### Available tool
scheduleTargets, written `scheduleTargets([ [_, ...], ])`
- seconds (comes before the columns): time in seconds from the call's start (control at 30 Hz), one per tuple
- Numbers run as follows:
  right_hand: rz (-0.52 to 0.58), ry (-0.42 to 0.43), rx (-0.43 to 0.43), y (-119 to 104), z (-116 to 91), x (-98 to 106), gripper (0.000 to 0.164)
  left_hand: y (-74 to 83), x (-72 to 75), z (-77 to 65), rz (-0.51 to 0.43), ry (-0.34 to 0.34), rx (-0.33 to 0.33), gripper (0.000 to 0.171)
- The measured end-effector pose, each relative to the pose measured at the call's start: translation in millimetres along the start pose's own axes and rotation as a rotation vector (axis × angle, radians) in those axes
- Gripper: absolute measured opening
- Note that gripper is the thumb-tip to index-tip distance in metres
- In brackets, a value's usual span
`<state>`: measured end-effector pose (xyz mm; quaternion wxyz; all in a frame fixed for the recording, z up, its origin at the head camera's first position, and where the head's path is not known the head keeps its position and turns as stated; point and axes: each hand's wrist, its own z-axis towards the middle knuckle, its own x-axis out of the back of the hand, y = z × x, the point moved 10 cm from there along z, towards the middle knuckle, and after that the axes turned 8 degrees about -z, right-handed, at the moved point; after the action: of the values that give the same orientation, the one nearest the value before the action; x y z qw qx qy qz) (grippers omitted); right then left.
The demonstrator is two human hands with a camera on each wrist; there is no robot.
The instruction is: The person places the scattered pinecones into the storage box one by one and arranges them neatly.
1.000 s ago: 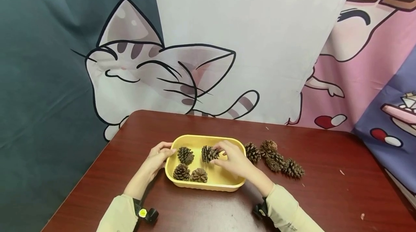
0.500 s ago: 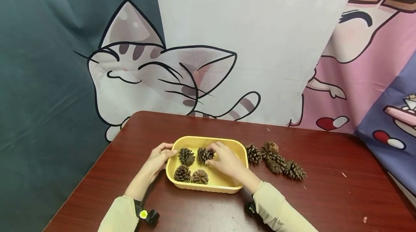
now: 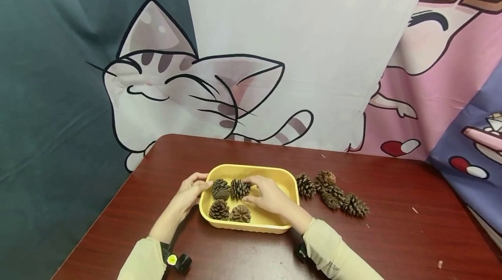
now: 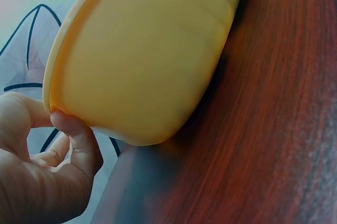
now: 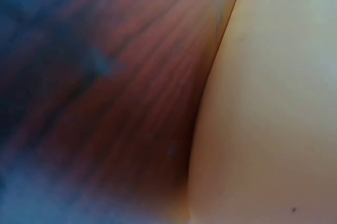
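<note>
A yellow plastic basket (image 3: 270,230) sits on the table. My left hand (image 3: 191,190) grips its left rim, thumb on the rim and fingers outside; the left wrist view shows the thumb and a finger pinching the basket's edge (image 4: 47,84). Inside, my right hand (image 3: 268,195) holds a pine cone (image 3: 239,189) by its right end between thumb and fingers. This cone lies close beside another pine cone (image 3: 220,189) on the left. Two more, a pine cone (image 3: 218,210) and a rounder pine cone (image 3: 240,214), lie along the near wall. The right wrist view hides the fingers.
Right of the basket, a pine cone (image 3: 305,185) lies close to its wall, with several more, including one pine cone (image 3: 354,206), in a cluster. Small pale scraps dot the reddish-brown table (image 3: 392,236). A cartoon-printed cloth (image 3: 333,53) hangs behind.
My right hand has moved left inside the basket with its pine cone, up to the cone at the left, which has shifted slightly. The left hand keeps its hold on the rim.
</note>
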<state>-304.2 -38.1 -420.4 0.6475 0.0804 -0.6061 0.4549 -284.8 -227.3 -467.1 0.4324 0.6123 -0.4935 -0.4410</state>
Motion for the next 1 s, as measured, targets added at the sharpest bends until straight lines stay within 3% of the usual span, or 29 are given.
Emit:
scheduleTargets([
  [0.3,0.018,-0.017,0.010,3.3,-0.8,1.3,0.052,3.6,-5.6,3.1,-0.009,-0.026,-0.004,0.040],
  [0.73,0.008,0.005,-0.037,0.1,-1.0,-0.4,0.046,0.2,1.3,-1.9,-0.036,-0.057,0.019,0.045],
  [1.0,0.012,0.003,-0.067,3.9,-3.8,1.5,0.051,1.5,-0.8,-0.8,0.018,-0.087,0.029,0.042],
])
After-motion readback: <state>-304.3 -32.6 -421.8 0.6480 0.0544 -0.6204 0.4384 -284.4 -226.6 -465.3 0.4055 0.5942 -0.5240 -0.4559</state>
